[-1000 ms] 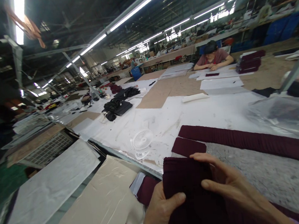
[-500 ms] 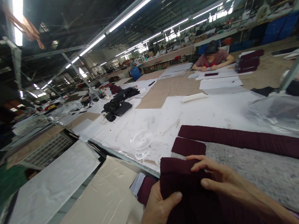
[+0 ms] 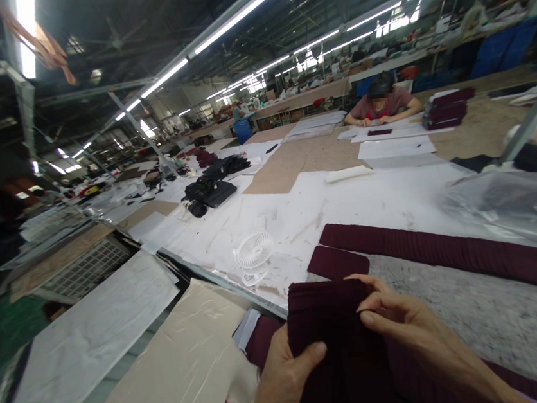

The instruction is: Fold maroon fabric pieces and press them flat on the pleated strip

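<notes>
Nearest, at the bottom edge: left hand [image 3: 282,381] grips a stack of maroon fabric pieces [image 3: 336,349] from the left, thumb pressed on its face, fingers hidden behind. Right hand [image 3: 410,334] pinches the stack's right edge near the top; wrist cut off by the frame. The stack's lower end is cut off too. It is held just above the grey table [image 3: 480,313].

Just beyond: small maroon piece [image 3: 337,261], flat. Behind it a long maroon strip [image 3: 449,252], its right end out of view. White desk fan [image 3: 253,252], lying down. Clear plastic sheet [image 3: 516,205], contents unclear, possibly dark fabric. Far: a seated person [image 3: 381,106] at the table.
</notes>
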`<state>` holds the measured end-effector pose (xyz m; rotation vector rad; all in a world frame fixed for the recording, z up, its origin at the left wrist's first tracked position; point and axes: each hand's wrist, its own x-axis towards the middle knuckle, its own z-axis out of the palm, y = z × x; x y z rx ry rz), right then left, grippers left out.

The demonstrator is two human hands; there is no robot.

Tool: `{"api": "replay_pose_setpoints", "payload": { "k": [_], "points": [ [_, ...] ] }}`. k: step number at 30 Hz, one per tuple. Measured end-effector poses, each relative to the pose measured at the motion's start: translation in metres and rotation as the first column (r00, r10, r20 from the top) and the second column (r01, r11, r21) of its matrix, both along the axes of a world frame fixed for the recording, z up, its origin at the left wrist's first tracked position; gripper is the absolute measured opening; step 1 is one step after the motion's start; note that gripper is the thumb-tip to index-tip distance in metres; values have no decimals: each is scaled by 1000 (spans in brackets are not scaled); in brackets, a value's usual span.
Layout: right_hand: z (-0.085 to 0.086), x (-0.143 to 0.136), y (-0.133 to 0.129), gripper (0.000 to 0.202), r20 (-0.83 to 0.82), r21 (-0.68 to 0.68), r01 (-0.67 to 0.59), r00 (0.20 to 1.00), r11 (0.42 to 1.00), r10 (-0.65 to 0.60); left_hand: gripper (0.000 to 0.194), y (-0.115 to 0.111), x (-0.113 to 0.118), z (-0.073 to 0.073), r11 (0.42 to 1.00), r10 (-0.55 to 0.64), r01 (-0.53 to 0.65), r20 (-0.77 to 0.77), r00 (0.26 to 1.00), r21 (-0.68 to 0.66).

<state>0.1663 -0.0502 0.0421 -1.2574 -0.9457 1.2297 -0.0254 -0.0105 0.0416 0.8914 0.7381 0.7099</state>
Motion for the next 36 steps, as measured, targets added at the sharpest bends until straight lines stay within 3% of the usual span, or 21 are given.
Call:
{"api": "replay_pose_setpoints", "payload": {
  "k": [5,8,11,13,15,17,21,25,30,34,36],
  "points": [
    [-5,-3,-2,32,-38,-7,-1,999,1000,0,34,0,3,0,1000,-2,3,26,1000,-27],
    [-13,-4,-2,22,122,105,81,988,991,-93,33,-1,4,-1,999,0,2,58,998,-47],
    [-19,-6,-4,9,409,353,150,863,924,-296,32,-1,4,-3,998,29,-25,65,997,-56],
    [-19,-7,-7,7,494,469,159,768,869,-408,31,-1,5,-3,997,44,-40,66,997,-60],
    [-19,-7,-10,7,508,513,153,739,845,-442,29,-1,6,-3,997,51,-47,66,997,-64],
    [-18,-6,-12,10,482,448,145,792,882,-375,29,-2,7,-2,997,56,-52,64,996,-64],
    [-17,-7,-14,31,303,182,28,949,983,-83,30,-1,8,-3,993,104,-98,77,992,-73],
    [-18,-13,-17,46,119,23,-13,993,1000,10,41,0,9,-5,973,214,-203,108,971,-107],
    [-22,-18,-21,36,-79,-157,-155,986,975,144,54,-1,13,0,951,303,-296,79,950,-90],
    [-25,-19,-20,33,82,-93,8,997,996,0,49,-2,15,2,955,294,-286,112,949,-76],
    [-28,-20,-18,33,74,-36,64,995,997,-61,48,-2,16,0,956,292,-284,134,947,-78]
  ]
}}
